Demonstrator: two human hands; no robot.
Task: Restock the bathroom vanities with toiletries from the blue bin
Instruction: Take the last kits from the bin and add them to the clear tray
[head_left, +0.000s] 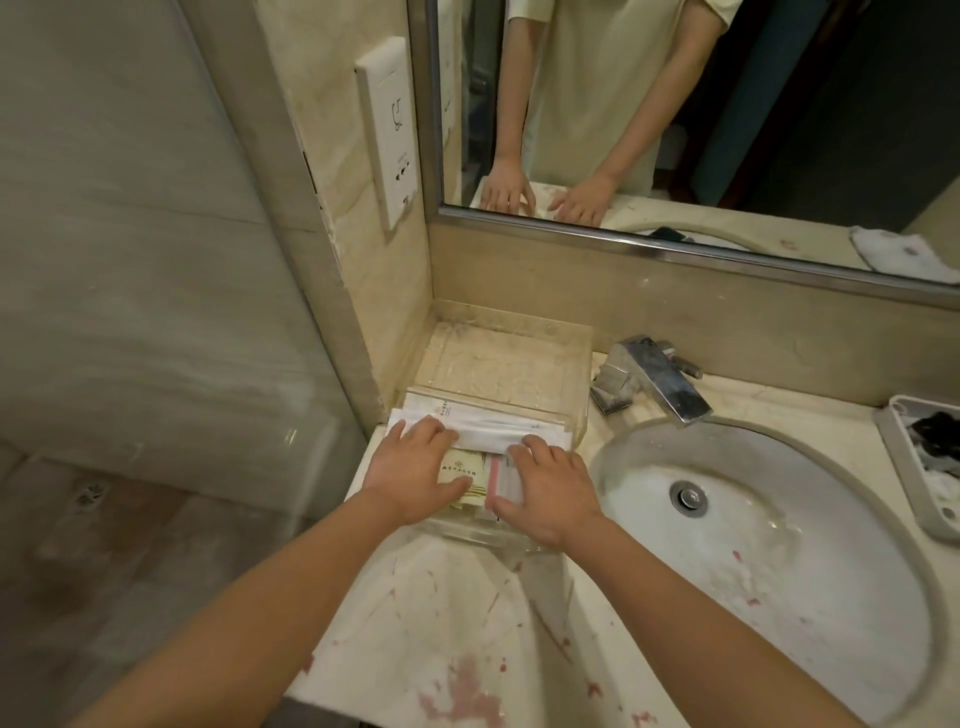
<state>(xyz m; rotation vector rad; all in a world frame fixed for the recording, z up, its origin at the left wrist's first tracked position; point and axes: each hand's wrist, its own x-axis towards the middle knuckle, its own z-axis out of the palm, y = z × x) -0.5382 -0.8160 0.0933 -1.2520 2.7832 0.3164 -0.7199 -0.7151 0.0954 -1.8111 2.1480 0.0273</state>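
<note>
Over by the wall corner of the marble tabletop (457, 613), both hands are down in the clear acrylic tray (579, 410). Left hand (415, 475) lies flat, fingers (423, 431) spread and released, pressing on the long white sachets (493, 423) laid crosswise in the tray's near section. Right hand (545, 491) is flat too, open, its fingertips on the same white sachets and its palm over a clear packet with a red strip (496, 475). Between the two hands peeks a yellowish sachet (460, 467) with a small printed emblem. Far section of the tray shows only bare plastic. Just right of the tray stands the chrome faucet (652, 379), spout over the white sink (769, 561). At the far right edge, a grey dish (904, 457) holds dark items I can't make out. Up top, the mirror (675, 104) reflects both hands and a pale yellow garment. On the left wall, a white socket panel (387, 135).
</note>
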